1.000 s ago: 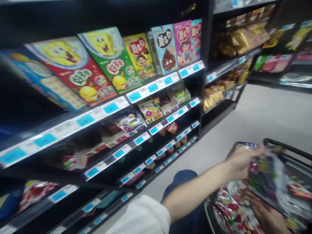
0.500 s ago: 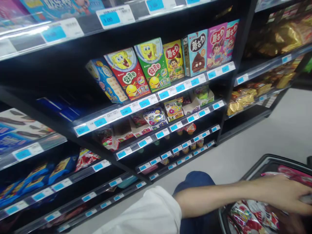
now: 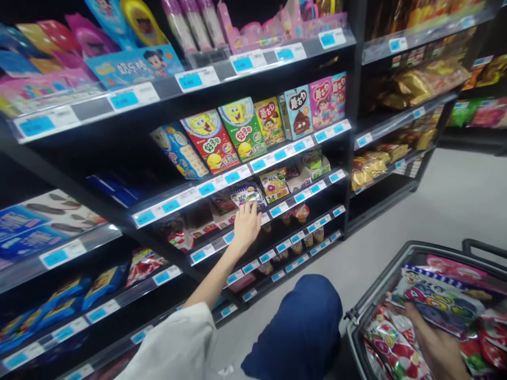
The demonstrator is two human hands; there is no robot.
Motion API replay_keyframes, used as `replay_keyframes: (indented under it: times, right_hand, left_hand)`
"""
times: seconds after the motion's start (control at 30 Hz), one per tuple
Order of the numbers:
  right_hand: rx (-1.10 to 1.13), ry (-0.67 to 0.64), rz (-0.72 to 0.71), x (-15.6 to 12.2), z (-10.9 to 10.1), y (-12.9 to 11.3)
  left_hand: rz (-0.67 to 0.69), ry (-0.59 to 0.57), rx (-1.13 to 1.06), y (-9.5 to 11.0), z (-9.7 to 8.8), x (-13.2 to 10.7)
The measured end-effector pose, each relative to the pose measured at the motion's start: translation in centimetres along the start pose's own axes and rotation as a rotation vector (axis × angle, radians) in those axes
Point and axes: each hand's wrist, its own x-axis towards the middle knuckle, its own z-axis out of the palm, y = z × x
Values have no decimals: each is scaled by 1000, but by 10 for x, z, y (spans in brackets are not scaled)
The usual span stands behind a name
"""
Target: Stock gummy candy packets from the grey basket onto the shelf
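Observation:
My left hand [image 3: 247, 228] reaches to the shelf, fingers stretched onto the front of a white and blue gummy candy bag [image 3: 249, 194]. The hand covers the lower part of that bag. Just right of it stands a yellow gummy candy bag [image 3: 275, 184]. In the shopping basket [image 3: 352, 330] at lower right, my right hand [image 3: 438, 338] grips a grape gummy candy bag [image 3: 438, 298] with blue stripes; most of its fingers are hidden. Beside that hand lies a red and white gummy candy bag [image 3: 396, 340].
Boxed snacks, among them a red box [image 3: 209, 140] and a green box [image 3: 241, 129], stand one shelf above my left hand. The price-tag rail [image 3: 214, 248] edges the candy shelf. My knee [image 3: 297, 327] is between shelf and basket. Gold packs [image 3: 364, 171] fill the right-hand rack.
My left hand has left the basket and moved up and left to the candy shelf. My right hand and the grape gummy bag now show in the basket. The view has shifted.

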Motion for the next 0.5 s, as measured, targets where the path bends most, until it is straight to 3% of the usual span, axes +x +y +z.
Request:
replay_keyframes:
  times: [0.23, 0.5]
  right_hand:
    - [65, -71, 212, -4, -1, -10]
    - [99, -87, 213, -4, 0, -21]
  left_hand:
    - [-41, -25, -19, -2, 21, 18]
    - [-47, -77, -86, -13, 15, 33]
